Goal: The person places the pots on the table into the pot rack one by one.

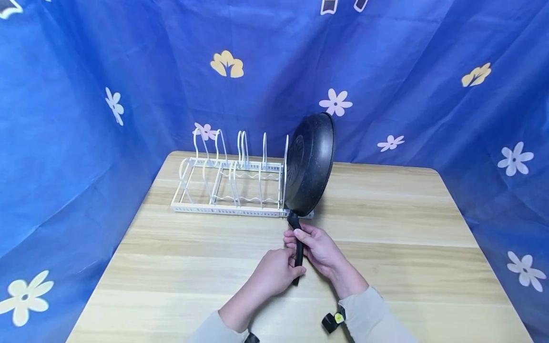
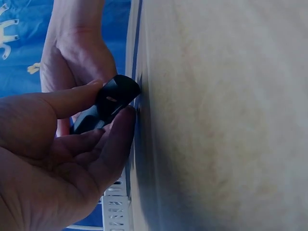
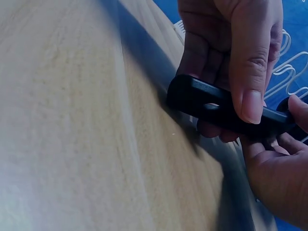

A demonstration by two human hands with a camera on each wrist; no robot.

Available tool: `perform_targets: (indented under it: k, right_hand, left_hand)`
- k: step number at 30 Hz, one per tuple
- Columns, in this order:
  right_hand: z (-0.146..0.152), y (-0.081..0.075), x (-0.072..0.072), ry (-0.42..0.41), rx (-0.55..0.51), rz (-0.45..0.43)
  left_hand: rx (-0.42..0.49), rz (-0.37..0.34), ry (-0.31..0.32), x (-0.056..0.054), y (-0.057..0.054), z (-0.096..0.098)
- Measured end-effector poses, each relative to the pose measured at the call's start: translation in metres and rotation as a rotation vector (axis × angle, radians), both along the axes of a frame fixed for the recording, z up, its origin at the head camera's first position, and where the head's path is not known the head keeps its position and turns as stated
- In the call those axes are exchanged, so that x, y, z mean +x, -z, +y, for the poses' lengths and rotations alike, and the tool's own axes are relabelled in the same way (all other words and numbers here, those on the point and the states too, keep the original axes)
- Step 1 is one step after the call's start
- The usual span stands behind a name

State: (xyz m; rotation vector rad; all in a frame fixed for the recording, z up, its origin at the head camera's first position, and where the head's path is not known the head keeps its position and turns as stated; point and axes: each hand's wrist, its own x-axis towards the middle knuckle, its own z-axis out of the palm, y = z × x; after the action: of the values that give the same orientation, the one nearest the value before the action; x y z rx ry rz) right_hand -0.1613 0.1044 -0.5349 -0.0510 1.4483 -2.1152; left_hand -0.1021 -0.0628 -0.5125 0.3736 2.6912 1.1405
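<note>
A black frying pan stands on its edge at the right end of a white wire rack, its underside turned left toward the rack's end hoop. Its black handle points toward me, low over the table. My left hand pinches the handle near its free end, thumb on top, as the left wrist view also shows around the handle's end. Closer to the pan, my right hand grips the handle between thumb and fingers. In the right wrist view the left thumb lies across the handle.
The rack's several upright white hoops stand left of the pan. Wood-grain tabletop spreads around the rack and hands. Blue flowered cloth hangs behind the table and along both sides.
</note>
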Motion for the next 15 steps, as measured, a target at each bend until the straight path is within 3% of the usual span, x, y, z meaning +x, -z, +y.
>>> perform_targets:
  k: [7, 15]
  right_hand:
    - [0.0027, 0.0005, 0.0003, -0.012, 0.000, 0.033]
    - [0.0049, -0.0005, 0.0054, 0.020, 0.023, 0.013]
  left_hand:
    - [-0.076, 0.032, -0.008, -0.0002, -0.0064, 0.0048]
    - [-0.115, 0.029, -0.005, -0.0001, -0.0047, 0.0058]
